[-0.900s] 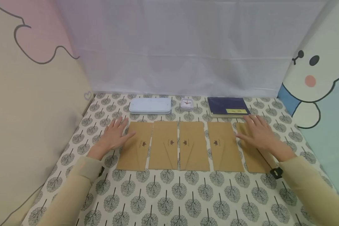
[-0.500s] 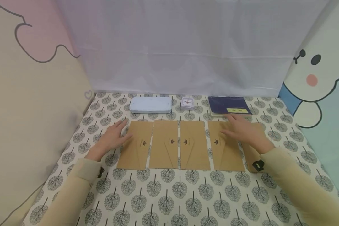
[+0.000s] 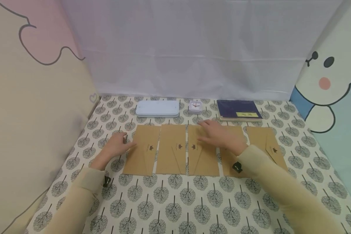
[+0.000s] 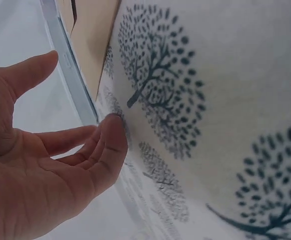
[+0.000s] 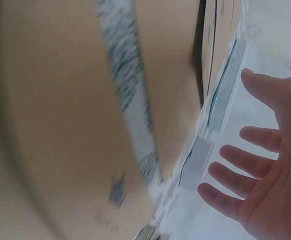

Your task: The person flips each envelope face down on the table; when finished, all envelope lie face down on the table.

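Several brown paper envelopes lie in a row on the tree-patterned cloth, some printed with a small dark crown. At the left end, my left hand point(image 3: 115, 146) is beside the leftmost envelope point(image 3: 134, 159), its thumb reaching over the envelope's edge. In the left wrist view the fingers point(image 4: 113, 145) are loosely bent and hold nothing. My right hand point(image 3: 219, 136) is above the row, fingertips over the middle envelope point(image 3: 204, 164) and wrist across the envelope to its right point(image 3: 228, 165). The right wrist view shows its fingers point(image 5: 243, 162) spread with nothing between them. The rightmost envelope point(image 3: 260, 139) is uncovered.
Behind the row stand a pale blue tin case point(image 3: 158, 109), a small white-faced clock point(image 3: 195, 106) and a dark blue book point(image 3: 237, 109) with a yellow label. A white sheet point(image 3: 175, 58) hangs at the back; painted panels flank both sides.
My right hand has swept left from the rightmost envelope to the middle one, uncovering the right end. My left hand has shifted slightly, its fingers more bent. The envelopes stay in place.
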Demonstrator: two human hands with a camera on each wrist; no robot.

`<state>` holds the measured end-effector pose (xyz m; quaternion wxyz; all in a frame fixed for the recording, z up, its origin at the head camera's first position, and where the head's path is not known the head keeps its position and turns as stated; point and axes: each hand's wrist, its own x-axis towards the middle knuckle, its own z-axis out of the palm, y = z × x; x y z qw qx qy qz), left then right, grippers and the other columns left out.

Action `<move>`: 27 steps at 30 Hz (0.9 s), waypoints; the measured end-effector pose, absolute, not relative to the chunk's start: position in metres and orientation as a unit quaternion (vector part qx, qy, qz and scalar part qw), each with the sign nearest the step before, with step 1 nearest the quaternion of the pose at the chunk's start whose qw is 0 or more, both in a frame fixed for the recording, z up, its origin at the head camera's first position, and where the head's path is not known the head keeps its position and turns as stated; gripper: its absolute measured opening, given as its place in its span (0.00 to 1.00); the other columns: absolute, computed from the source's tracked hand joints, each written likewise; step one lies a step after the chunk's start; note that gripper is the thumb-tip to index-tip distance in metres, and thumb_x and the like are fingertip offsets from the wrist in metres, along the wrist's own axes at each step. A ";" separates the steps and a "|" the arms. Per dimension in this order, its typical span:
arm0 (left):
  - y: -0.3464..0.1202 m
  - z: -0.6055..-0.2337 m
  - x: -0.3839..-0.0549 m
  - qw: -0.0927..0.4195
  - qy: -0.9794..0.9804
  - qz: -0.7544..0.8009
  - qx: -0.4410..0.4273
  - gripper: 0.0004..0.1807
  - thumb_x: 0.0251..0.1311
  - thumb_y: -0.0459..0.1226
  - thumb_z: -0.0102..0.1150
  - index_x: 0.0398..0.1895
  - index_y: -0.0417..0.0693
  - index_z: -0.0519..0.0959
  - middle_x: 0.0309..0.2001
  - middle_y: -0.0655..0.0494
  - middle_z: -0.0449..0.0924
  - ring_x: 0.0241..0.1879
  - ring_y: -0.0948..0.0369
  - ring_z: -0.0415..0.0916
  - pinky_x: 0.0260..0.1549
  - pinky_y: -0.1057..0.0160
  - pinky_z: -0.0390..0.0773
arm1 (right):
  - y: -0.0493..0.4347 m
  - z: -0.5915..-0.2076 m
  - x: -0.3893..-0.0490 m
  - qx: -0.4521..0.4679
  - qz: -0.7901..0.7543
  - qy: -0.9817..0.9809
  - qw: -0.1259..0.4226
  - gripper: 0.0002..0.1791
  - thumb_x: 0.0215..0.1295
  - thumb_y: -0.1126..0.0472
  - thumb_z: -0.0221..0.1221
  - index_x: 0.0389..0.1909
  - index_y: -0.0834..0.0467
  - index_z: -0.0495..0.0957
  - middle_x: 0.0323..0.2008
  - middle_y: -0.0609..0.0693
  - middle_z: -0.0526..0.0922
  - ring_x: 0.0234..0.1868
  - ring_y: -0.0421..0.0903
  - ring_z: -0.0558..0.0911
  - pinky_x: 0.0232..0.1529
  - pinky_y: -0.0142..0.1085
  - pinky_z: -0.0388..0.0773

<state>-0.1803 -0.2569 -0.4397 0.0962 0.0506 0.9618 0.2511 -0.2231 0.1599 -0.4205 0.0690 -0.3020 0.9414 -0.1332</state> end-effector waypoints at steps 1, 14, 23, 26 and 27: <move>-0.257 -0.440 -0.181 0.102 0.960 0.256 0.046 0.36 0.58 0.48 0.62 0.57 0.24 0.68 0.41 0.34 0.76 0.40 0.43 0.74 0.40 0.46 0.76 | 0.155 -0.420 -0.223 -0.309 -0.136 0.939 0.068 0.41 0.62 0.45 0.61 0.69 0.63 0.60 0.63 0.63 0.66 0.62 0.60 0.67 0.62 0.52 0.62; -0.251 -0.436 -0.176 0.156 0.947 0.281 0.006 0.39 0.53 0.47 0.66 0.57 0.22 0.67 0.38 0.41 0.76 0.36 0.49 0.73 0.32 0.55 0.77 | 0.097 -0.433 -0.222 -0.340 -0.135 0.929 0.057 0.31 0.61 0.49 0.63 0.61 0.62 0.71 0.56 0.57 0.75 0.58 0.54 0.71 0.60 0.45 0.65; -0.248 -0.441 -0.180 0.148 0.947 0.286 0.007 0.38 0.52 0.46 0.68 0.56 0.22 0.68 0.37 0.41 0.75 0.36 0.49 0.72 0.32 0.56 0.76 | 0.066 -0.434 -0.212 -0.383 -0.091 0.919 0.032 0.20 0.63 0.42 0.59 0.47 0.53 0.78 0.46 0.46 0.77 0.45 0.43 0.75 0.51 0.38 0.71; -0.247 -0.441 -0.180 0.145 0.949 0.281 0.003 0.38 0.51 0.46 0.68 0.56 0.23 0.68 0.38 0.40 0.75 0.36 0.49 0.73 0.32 0.55 0.76 | 0.056 -0.436 -0.210 -0.390 -0.091 0.915 0.038 0.19 0.63 0.42 0.58 0.44 0.51 0.77 0.46 0.46 0.76 0.46 0.43 0.73 0.51 0.38 0.70; -0.247 -0.441 -0.180 0.145 0.949 0.281 0.000 0.38 0.51 0.46 0.69 0.56 0.23 0.69 0.39 0.40 0.75 0.37 0.48 0.73 0.32 0.55 0.77 | 0.053 -0.436 -0.209 -0.391 -0.092 0.915 0.041 0.21 0.63 0.41 0.58 0.46 0.53 0.77 0.47 0.47 0.76 0.48 0.44 0.73 0.53 0.39 0.70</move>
